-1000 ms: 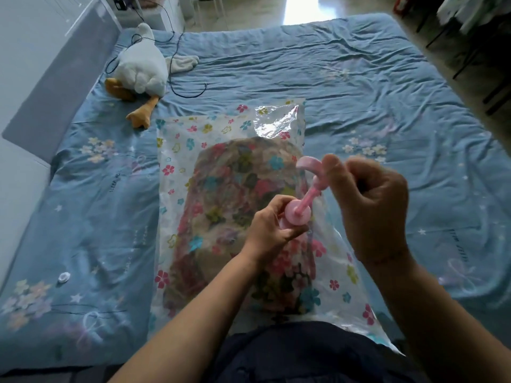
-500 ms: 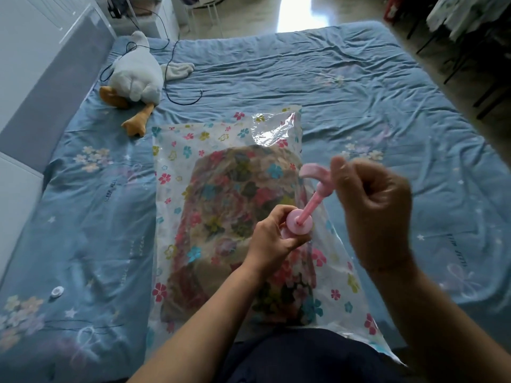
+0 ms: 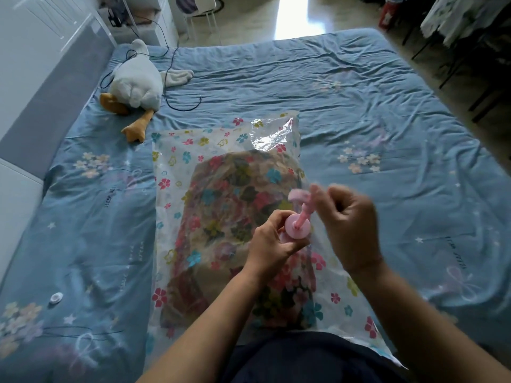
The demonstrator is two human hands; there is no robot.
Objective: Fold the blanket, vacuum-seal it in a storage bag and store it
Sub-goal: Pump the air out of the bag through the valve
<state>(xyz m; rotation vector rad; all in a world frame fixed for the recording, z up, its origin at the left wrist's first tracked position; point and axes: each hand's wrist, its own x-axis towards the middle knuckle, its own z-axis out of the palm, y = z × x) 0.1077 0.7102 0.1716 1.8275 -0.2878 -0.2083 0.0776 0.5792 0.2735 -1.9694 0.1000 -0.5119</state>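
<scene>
A clear storage bag (image 3: pixel 190 161) printed with small flowers lies on the bed in front of me. Inside it is the folded floral blanket (image 3: pixel 229 214). A pink hand pump (image 3: pixel 298 226) stands upright on the bag's right half. My left hand (image 3: pixel 272 244) grips the pump's round body. My right hand (image 3: pixel 348 225) grips the pump's handle at the top of the rod; it is motion-blurred. The base of the pump and the bag's valve are hidden behind my left hand.
The blue bed sheet (image 3: pixel 373 111) spreads wide to the right and beyond the bag. A white plush duck (image 3: pixel 135 87) and a black cable (image 3: pixel 177 100) lie at the far left. A small white cap (image 3: pixel 56 297) sits on the sheet near left.
My right hand has pushed the pump handle down, so less of the rod shows. My view has tilted down a little. The left hand stays on the pump body.
</scene>
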